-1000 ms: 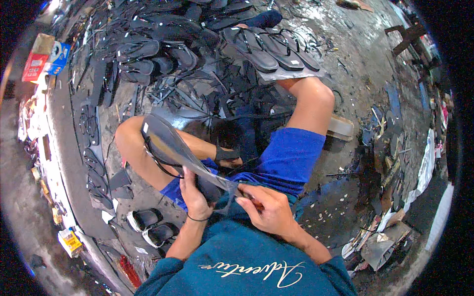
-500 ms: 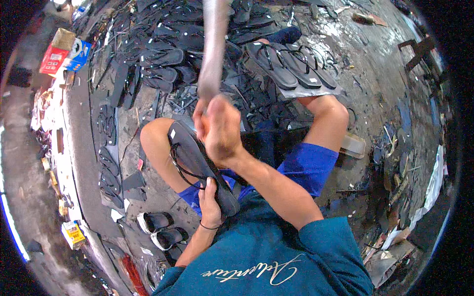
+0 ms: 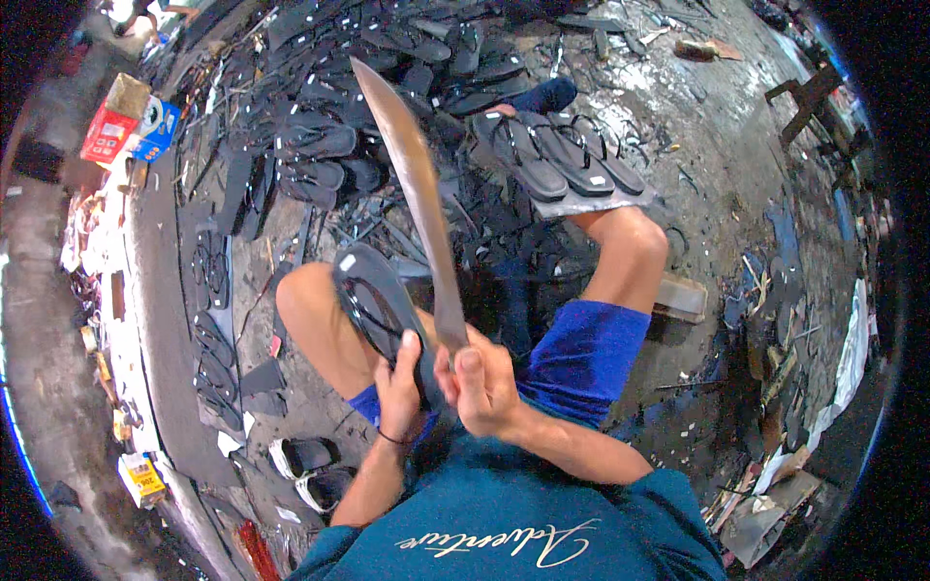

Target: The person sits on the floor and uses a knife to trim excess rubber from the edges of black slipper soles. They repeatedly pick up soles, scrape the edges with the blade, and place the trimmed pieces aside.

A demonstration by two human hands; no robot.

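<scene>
Sandal (image 3: pixel 398 300) shows rounded sole beside a curved metal knife (image 3: pixel 419 184)

Leaves a narrow way between the long knife (image 3: pixel 419 184) and the held sandal (image 3: pixel 395 290); opens wider between knife and right knee (image 3: pixel 630 240). Runs into a row of sandals (image 3: pixel 586 174) past that knee, and heaped sandals (image 3: pixel 322 141) left of the knife.

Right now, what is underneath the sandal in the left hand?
The person's bent left leg shows past the left edge of the black sandal. The left hand has its thumb on top; its other fingertips, the sole's underside and anything directly beneath are covered.
</scene>
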